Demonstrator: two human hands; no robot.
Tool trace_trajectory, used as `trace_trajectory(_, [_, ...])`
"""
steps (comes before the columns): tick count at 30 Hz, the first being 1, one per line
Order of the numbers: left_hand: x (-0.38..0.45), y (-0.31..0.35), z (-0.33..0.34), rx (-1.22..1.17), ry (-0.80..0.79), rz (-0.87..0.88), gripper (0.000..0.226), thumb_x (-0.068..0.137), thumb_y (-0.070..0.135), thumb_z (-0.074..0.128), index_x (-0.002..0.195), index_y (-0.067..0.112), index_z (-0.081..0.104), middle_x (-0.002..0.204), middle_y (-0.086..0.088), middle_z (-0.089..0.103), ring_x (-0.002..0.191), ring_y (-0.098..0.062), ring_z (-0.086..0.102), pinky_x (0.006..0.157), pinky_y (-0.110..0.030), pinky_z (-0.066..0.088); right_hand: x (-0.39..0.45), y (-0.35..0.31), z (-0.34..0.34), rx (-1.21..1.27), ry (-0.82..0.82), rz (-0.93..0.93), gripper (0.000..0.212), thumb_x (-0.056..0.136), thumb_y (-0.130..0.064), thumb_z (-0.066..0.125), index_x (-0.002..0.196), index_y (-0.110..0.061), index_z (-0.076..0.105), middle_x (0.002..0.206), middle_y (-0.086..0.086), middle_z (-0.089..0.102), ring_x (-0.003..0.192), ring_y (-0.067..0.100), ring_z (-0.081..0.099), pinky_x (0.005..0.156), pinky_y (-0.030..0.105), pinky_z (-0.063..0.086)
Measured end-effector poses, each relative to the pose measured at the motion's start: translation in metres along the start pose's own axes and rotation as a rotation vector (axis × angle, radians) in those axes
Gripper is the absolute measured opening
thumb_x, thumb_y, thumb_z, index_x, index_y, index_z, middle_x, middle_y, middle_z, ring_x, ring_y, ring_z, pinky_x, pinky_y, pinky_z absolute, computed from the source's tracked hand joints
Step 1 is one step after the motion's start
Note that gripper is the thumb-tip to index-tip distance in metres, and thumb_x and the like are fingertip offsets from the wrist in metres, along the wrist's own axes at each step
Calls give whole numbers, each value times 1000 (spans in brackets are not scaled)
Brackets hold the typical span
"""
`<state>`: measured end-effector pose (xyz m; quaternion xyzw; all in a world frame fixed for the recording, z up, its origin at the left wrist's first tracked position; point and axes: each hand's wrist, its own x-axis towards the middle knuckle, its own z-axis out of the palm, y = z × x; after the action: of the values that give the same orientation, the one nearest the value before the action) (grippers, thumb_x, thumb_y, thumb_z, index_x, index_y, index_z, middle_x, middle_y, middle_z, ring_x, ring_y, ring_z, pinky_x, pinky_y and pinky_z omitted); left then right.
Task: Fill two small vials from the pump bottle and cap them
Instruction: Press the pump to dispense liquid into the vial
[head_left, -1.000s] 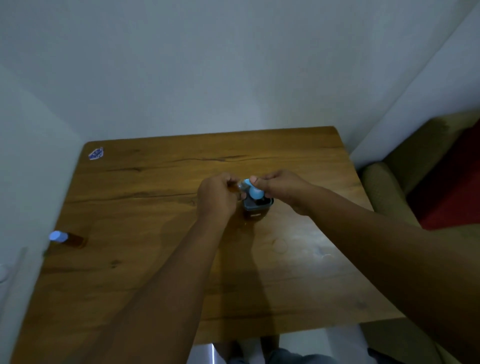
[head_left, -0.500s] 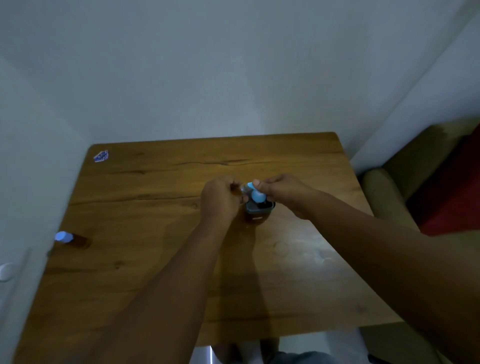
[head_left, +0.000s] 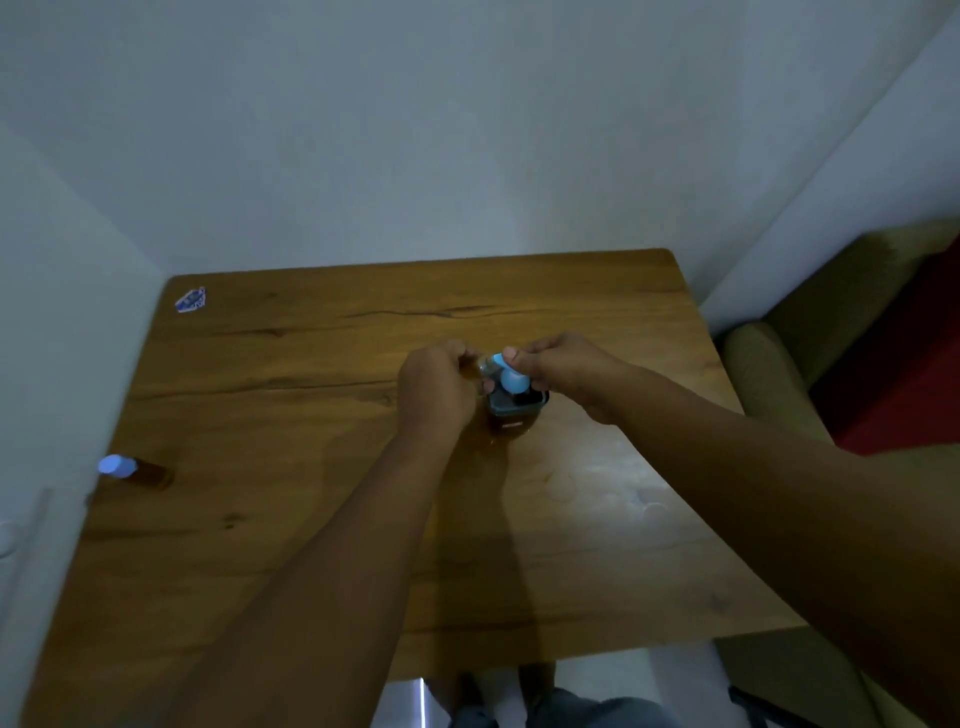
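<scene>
Filling most of the view, the wooden table (head_left: 291, 395) carries the pump bottle (head_left: 511, 415) near its middle, upright, its contents too dim to make out. Above it the left hand (head_left: 434, 387) pinches a small vial (head_left: 485, 365), its body mostly hidden, while the right hand (head_left: 563, 366) grips the blue cap (head_left: 511, 379) at the vial's mouth. A capped vial (head_left: 132, 467) of amber liquid lies at the left edge.

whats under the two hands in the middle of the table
The pump bottle stands under the left hand and right hand; its base is hidden.
</scene>
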<state>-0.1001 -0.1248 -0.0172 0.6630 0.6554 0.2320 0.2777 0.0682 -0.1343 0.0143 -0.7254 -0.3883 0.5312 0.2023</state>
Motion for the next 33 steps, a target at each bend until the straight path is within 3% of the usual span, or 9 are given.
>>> trace_trajectory(2, [0,1,0,-7,6,-10,39,62,25,91,98,27,76,98,5,75,92,-17,67,80,-35,56,0,0,1,-10,24,-5,42,89,-47,75,114,-13,74,116,7,69,104,22,64,98,40,55])
trace_trajectory(11, [-3,5,-4,-42,9,-18,38,64,22,91,99,24,76,99,5,74,92,-13,66,73,-26,48,-11,-7,-6,-5,-36,-12,48,91,-47,72,123,-11,71,126,9,67,105,20,63,108,44,50])
trace_trajectory(16, [-2,3,-3,-28,-17,-35,39,64,21,91,100,25,76,100,6,74,93,-14,67,81,-32,55,-8,-2,3,-12,30,-14,47,91,-47,72,124,-13,70,126,6,66,113,23,61,78,30,49])
trace_trajectory(21, [-4,4,-5,-40,-52,-49,37,66,22,90,101,24,76,100,7,74,94,-14,66,82,-34,55,-14,-4,-3,49,-32,6,46,90,-45,74,121,-12,71,128,7,66,104,18,62,104,39,51])
trace_trajectory(24, [-3,1,-4,-85,-59,-55,39,67,20,90,103,22,76,103,6,74,96,-13,66,86,-36,56,-13,-3,-3,41,-36,15,50,91,-45,74,126,-10,69,128,8,65,109,21,61,109,43,49])
trace_trajectory(27, [-1,-3,-2,-121,-53,-41,37,67,18,90,101,21,76,101,6,73,94,-12,66,85,-34,56,-8,-3,0,24,-16,32,51,91,-45,72,129,-11,67,129,8,64,115,25,60,106,44,50])
trace_trajectory(30, [3,-2,-6,-155,-82,-22,39,66,14,90,103,18,77,103,4,74,96,-13,66,88,-34,55,-7,-3,3,9,33,13,49,92,-45,71,129,-11,68,127,9,66,111,24,62,90,36,53])
trace_trajectory(33, [5,-1,-9,-157,-116,-3,44,67,10,89,109,17,76,110,1,74,102,-14,66,95,-35,53,-9,0,2,32,31,6,53,89,-49,74,128,-13,69,129,9,67,114,24,62,96,38,52])
